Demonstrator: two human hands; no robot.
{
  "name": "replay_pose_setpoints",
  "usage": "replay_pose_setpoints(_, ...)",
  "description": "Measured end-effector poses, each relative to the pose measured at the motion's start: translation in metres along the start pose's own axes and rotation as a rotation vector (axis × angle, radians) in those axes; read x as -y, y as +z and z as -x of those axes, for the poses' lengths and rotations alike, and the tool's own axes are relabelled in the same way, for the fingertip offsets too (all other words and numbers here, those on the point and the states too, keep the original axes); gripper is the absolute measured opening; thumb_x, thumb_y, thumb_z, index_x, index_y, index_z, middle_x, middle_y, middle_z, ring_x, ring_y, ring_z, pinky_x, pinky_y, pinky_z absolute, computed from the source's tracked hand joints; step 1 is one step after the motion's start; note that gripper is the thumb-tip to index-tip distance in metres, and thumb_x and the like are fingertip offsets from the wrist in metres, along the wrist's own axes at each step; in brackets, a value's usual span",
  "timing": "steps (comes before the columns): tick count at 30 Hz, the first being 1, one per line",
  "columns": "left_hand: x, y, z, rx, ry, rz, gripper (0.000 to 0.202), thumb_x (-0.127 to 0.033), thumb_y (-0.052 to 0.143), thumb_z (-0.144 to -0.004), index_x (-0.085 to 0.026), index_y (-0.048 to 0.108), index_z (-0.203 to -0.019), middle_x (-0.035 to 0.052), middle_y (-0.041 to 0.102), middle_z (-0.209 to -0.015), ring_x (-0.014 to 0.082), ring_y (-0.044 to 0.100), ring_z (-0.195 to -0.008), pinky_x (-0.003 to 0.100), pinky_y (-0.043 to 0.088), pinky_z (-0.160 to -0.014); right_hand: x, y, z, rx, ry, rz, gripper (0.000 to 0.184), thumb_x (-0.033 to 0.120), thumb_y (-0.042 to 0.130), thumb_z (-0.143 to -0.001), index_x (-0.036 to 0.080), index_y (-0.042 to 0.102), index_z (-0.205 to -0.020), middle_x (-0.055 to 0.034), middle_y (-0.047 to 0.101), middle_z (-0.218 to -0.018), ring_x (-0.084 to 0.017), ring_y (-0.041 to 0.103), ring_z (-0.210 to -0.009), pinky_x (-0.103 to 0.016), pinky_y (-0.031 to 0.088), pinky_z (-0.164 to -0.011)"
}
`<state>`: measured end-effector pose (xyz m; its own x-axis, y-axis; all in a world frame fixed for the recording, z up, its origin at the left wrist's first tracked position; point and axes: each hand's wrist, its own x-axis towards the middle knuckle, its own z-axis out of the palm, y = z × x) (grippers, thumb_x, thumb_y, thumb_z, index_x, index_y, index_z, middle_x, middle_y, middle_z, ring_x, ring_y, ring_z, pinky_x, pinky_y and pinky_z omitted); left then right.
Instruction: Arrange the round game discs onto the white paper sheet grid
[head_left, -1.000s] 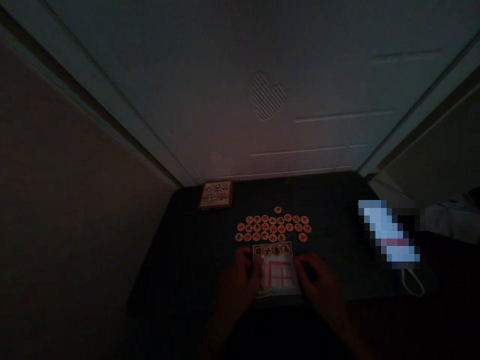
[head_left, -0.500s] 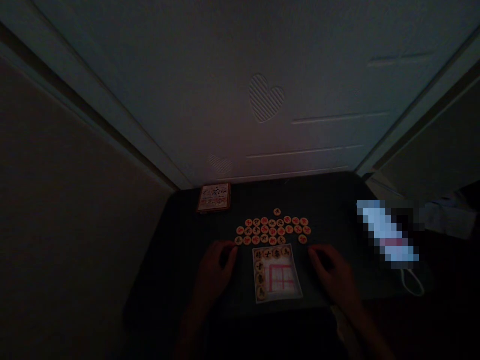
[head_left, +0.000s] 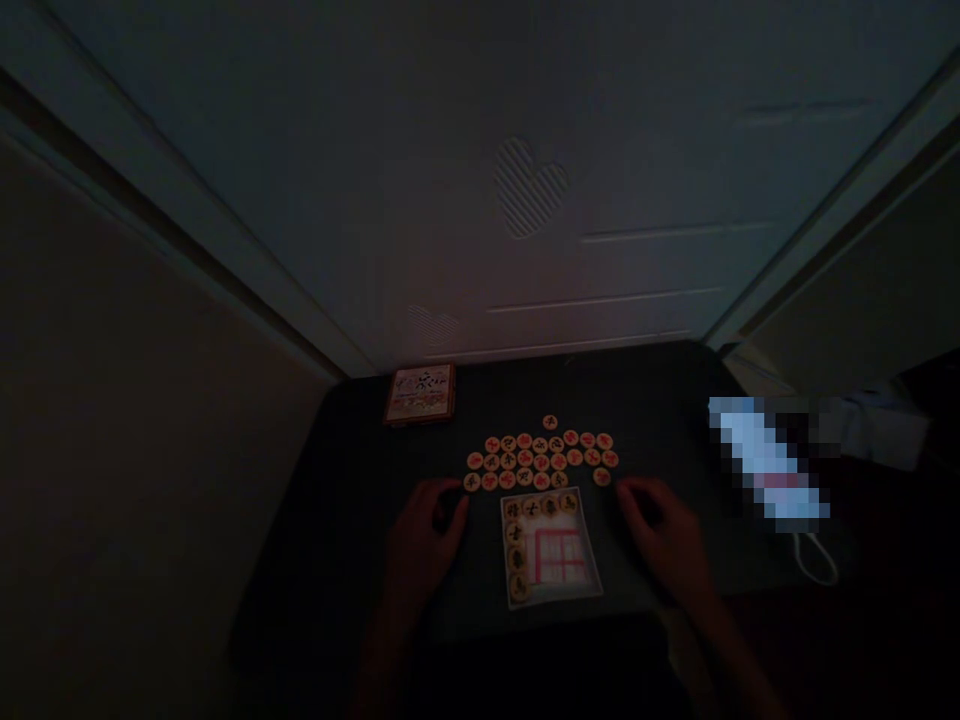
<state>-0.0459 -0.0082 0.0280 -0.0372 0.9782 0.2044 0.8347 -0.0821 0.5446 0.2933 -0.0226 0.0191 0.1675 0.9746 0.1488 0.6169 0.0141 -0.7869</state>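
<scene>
On a dark table [head_left: 360, 520] lies a small white paper board [head_left: 559, 555] with red grid lines. Round wooden game pieces line its top and left edges. Beyond it, several more round pieces [head_left: 540, 457] with red or black marks lie in rows. My left hand [head_left: 424, 535] rests on the table left of the board, its fingers curled near the leftmost loose piece. My right hand [head_left: 664, 535] rests to the right of the board, fingers curled, close to another loose piece. The scene is very dim, and nothing is visibly held in either hand.
A small decorated box [head_left: 420, 393] sits at the table's back left corner. A white door with heart reliefs [head_left: 529, 190] stands behind the table. A light blurred object [head_left: 765, 470] and a white cord loop [head_left: 814, 560] lie at the right.
Both hands left the edges of the paper board and moved outward, the left to the left and the right to the right, then settled on the table. The board stayed put.
</scene>
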Motion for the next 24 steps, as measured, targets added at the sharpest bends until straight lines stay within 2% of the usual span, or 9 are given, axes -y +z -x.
replay_pose_setpoints(6, 0.0019, 0.0032, 0.0004, 0.02, -0.012, -0.015, 0.026, -0.039, 0.057, -0.098, -0.025, 0.064, -0.118, 0.0045, 0.068, -0.113, 0.0181, 0.065, -0.078, 0.035, 0.056, -0.079, 0.0021, 0.0009, 0.0003, 0.003, -0.011, -0.001, 0.033, 0.05, 0.057, -0.097, 0.022, 0.075, -0.1, -0.0073, 0.077, -0.094, -0.023, 0.072, -0.081, -0.032, 0.056, -0.071)
replay_pose_setpoints(11, 0.0009, 0.0027, 0.0005, 0.022, 0.044, -0.011, 0.026, -0.038, 0.056, -0.098, -0.027, 0.066, -0.119, 0.0054, 0.068, -0.123, 0.0227, 0.067, -0.104, 0.038, 0.055, -0.094, 0.0002, 0.0017, 0.0007, 0.014, -0.009, 0.01, 0.032, 0.049, 0.057, -0.097, 0.022, 0.075, -0.101, -0.0068, 0.077, -0.095, -0.022, 0.072, -0.082, -0.032, 0.056, -0.072)
replay_pose_setpoints(13, 0.0002, 0.0026, 0.0008, 0.022, 0.059, -0.014, 0.025, -0.038, 0.056, -0.098, -0.027, 0.067, -0.118, 0.0059, 0.068, -0.123, 0.0235, 0.067, -0.108, 0.039, 0.054, -0.097, -0.0001, 0.0017, 0.0007, 0.013, -0.017, 0.012, 0.033, 0.049, 0.056, -0.097, 0.022, 0.075, -0.101, -0.007, 0.077, -0.094, -0.022, 0.072, -0.082, -0.033, 0.056, -0.072)
replay_pose_setpoints(24, -0.002, 0.0025, 0.0023, 0.024, 0.059, -0.046, 0.023, -0.039, 0.057, -0.098, -0.026, 0.067, -0.114, 0.0068, 0.069, -0.123, 0.0243, 0.068, -0.106, 0.041, 0.055, -0.095, 0.0013, 0.0018, 0.0009, 0.011, -0.03, -0.008, 0.032, 0.049, 0.056, -0.097, 0.023, 0.074, -0.1, -0.0068, 0.077, -0.094, -0.022, 0.072, -0.082, -0.033, 0.056, -0.072)
